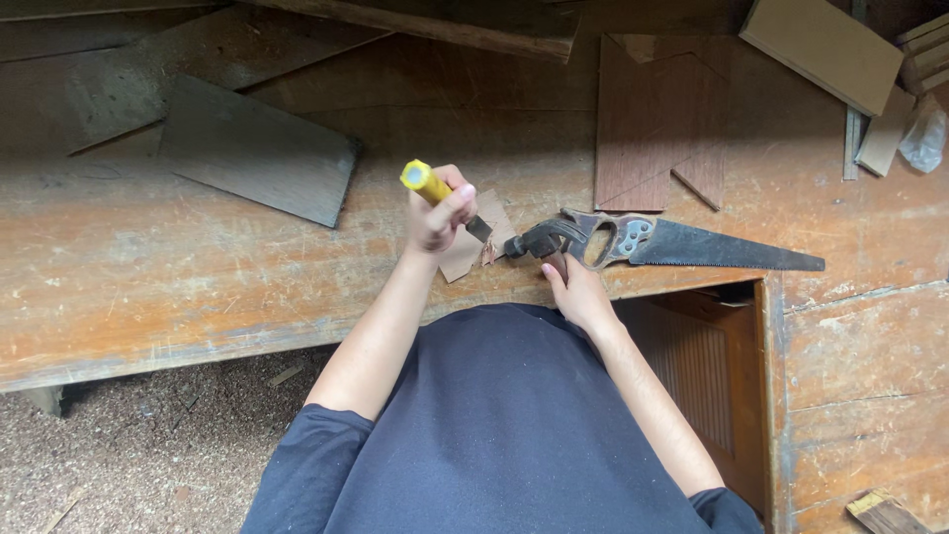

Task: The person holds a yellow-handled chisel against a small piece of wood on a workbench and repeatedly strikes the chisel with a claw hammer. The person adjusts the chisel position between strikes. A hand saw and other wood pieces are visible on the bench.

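Worn, scratched wooden counter (178, 277) carrying a handsaw (682, 245) lying flat near its front edge, a small brown offcut (474, 259) beside it, a grey board (259, 150), a reddish panel (660, 124), possibly veneer, resting further back

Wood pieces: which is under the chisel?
The small pale scrap at the bench's near edge, beneath the yellow-handled chisel in the left hand; the bigger boards lie farther back.

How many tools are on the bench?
2: a yellow-handled chisel in the left hand, and a handsaw lying beside the right hand. Others may be hidden.
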